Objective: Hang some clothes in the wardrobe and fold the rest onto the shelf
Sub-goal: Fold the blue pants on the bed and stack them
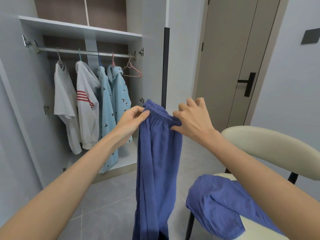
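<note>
The left hand and right hand pinch the waistband of the blue trousers, probably starting the fold, so next the legs must be aligned.

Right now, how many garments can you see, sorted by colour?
White tops: 2
Light blue bird-print garments: 2
Dark blue: 2, the held trousers and a garment on the chair
Total: 6

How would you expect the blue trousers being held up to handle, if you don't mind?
Probably floppy: the blue trousers hang limp from the waistband. Likely light, since left hand and right hand merely pinch them.
</note>
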